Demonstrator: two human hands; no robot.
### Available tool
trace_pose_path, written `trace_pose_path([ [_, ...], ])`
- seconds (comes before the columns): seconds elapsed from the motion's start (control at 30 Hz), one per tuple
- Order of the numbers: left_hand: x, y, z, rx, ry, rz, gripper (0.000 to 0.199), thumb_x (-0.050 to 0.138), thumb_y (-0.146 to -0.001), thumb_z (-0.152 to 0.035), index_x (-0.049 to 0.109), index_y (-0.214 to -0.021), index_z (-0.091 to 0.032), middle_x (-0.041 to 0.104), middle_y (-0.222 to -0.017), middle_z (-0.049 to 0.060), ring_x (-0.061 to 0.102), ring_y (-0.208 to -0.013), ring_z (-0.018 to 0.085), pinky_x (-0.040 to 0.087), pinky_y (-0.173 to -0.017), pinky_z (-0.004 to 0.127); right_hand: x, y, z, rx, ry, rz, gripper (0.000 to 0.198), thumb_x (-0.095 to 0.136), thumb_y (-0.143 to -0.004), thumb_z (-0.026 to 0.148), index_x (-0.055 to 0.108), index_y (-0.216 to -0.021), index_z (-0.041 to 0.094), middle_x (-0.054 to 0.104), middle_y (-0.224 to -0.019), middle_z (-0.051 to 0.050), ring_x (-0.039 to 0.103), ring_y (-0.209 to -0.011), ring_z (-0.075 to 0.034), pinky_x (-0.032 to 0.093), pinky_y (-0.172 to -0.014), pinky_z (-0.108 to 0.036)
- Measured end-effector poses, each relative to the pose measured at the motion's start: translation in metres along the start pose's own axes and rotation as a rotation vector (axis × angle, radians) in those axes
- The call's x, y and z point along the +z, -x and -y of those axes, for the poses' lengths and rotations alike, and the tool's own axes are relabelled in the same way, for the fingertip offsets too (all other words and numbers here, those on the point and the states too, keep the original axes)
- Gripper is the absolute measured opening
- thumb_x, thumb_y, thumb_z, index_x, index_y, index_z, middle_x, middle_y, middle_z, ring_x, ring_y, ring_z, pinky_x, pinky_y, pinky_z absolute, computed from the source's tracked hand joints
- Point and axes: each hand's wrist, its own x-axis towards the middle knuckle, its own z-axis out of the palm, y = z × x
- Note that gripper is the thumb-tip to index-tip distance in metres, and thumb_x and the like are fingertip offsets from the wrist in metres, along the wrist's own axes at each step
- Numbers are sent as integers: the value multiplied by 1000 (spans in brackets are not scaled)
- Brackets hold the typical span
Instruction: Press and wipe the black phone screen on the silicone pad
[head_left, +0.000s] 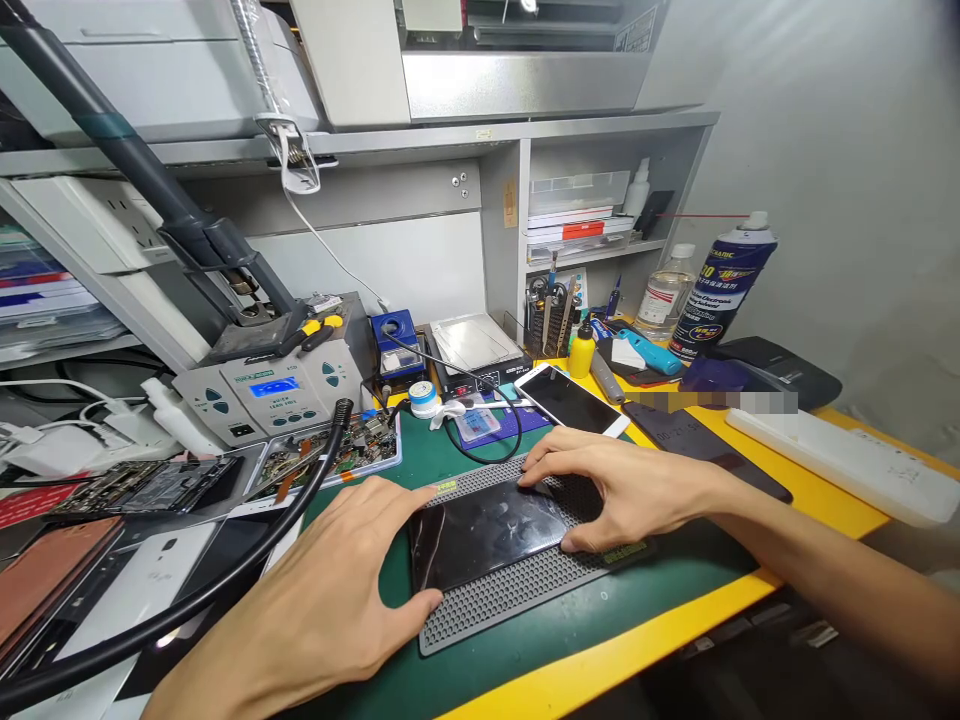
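Black phone: a dark-screened phone [487, 535] lies flat on a grey dimpled pad [517, 585], which sits on the green mat [675, 580] of a yellow-edged bench [825, 500].
Left hand: the left hand [330, 610] rests at the phone's near left end, fingers spread, thumb against the lower left corner (pressing on it, not wrapped around it).
Right hand: the right hand [622, 485] lies over the phone's right end, fingers splayed along the far edge, thumb at the near edge, pinning it flat.
Grip: both hands are wide and steady the phone from each end.
Nearby: a white phone [574, 400] lies behind the pad, a spray can [720, 285] stands at the far right, and a black hose [225, 570] crosses the left side.
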Motion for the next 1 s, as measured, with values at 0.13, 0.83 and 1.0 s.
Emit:
trace_pose_path([
  [0.13,-1,0,-1,5,-1,-6,64,69,-84,-41,47,-143,-32,62,-137,5,59,-125,30,51,-103,45,0,0,-1,-4,-2,-4,63,82,-72,41,65,-131,24,59,-132,-8,56,-124,-28,44,-107,-39],
  [0.83,0,0,-1,11,-47,22,63,65,-87,-44,41,-143,-31,59,-139,6,57,-126,28,49,-106,45,0,-1,2,1,17,3,60,81,-74,40,65,-129,22,59,-132,-8,56,-124,-26,44,-107,-36],
  [1.0,-2,1,-3,-4,-44,26,60,64,-88,-41,41,-143,-31,59,-138,5,57,-126,27,48,-106,44,0,-1,2,18,27,10,59,80,-75,39,65,-129,23,58,-134,-7,55,-124,-25,44,-107,-35],
])
